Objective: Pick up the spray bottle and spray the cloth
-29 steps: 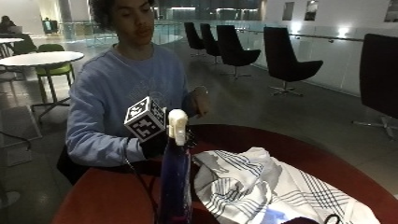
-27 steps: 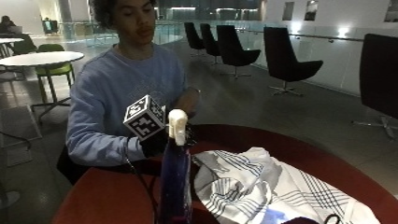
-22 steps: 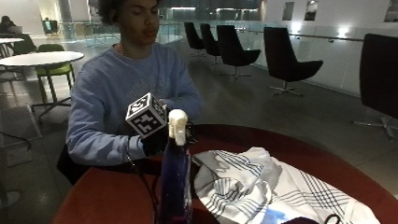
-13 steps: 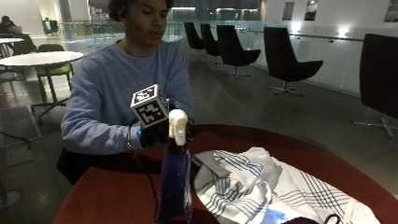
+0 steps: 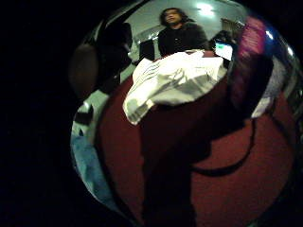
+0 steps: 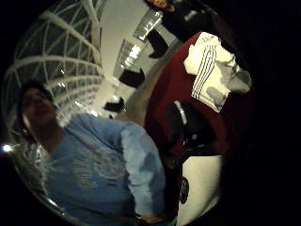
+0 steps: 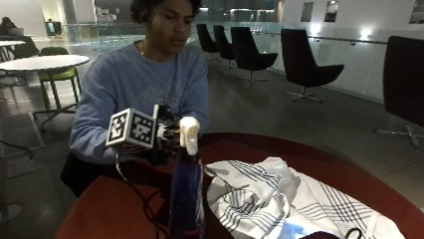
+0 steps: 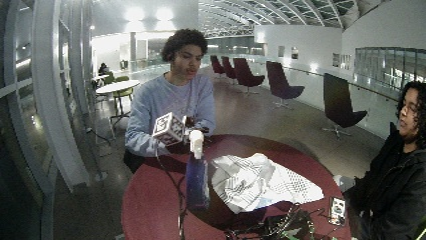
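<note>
Outside view: placed low at the round red table [image 7: 265,149], close behind the spray bottle [image 7: 185,194], facing the seated person. Wide outside view: higher, farther back, taking in the whole table [image 8: 153,200]. Both palm views: near the tabletop, one facing across to the cloth [image 5: 175,78], the other back toward the blue sleeve [image 6: 141,174]. Shared everywhere: cloth [image 7: 285,199] and table.

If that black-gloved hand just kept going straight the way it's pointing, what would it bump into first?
Most likely the white head of the spray bottle. The gloved right hand sits just behind it, reaching toward it. Whether they already touch is unclear. The cloth lies further on.
</note>
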The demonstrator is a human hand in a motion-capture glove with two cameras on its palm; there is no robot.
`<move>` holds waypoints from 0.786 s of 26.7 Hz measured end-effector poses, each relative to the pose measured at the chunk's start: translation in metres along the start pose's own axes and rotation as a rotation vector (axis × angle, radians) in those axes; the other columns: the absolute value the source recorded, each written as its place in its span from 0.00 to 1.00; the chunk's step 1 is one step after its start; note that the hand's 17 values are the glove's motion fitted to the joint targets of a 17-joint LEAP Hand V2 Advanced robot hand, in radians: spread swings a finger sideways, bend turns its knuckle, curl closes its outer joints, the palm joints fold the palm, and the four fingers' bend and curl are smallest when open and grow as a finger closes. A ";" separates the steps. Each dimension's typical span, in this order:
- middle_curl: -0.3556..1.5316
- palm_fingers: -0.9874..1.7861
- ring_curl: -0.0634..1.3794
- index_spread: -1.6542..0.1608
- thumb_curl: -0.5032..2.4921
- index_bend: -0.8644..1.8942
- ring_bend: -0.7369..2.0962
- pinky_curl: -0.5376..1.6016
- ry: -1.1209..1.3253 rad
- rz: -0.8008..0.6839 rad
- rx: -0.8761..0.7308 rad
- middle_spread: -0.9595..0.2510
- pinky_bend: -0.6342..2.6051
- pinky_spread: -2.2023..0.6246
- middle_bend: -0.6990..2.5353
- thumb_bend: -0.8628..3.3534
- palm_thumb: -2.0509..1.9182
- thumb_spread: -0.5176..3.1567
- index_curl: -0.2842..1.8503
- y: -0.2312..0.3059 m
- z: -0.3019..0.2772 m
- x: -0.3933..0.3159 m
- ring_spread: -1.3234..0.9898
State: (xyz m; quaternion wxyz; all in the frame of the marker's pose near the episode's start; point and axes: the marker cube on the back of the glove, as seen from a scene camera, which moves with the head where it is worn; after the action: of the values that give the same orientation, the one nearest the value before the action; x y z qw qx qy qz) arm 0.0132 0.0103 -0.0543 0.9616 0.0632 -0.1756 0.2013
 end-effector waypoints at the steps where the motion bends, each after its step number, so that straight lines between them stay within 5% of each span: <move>1: 0.36 0.60 0.29 0.72 0.28 0.33 0.45 0.36 -0.059 0.049 0.050 0.73 0.28 0.85 0.31 0.26 0.69 0.41 0.26 0.001 -0.009 0.005 0.55; 6: 0.37 0.59 0.28 0.71 0.27 0.34 0.44 0.37 -0.136 0.194 0.215 0.74 0.29 0.85 0.31 0.24 0.68 0.42 0.24 0.014 -0.044 0.023 0.56; 21: 0.38 0.57 0.28 0.70 0.27 0.35 0.43 0.39 -0.059 0.459 0.331 0.75 0.29 0.86 0.31 0.21 0.69 0.43 0.23 -0.014 -0.074 0.084 0.58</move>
State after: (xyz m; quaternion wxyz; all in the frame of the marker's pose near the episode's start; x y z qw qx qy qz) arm 0.1144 0.0425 -0.0929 0.8619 0.1837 -0.1778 0.4379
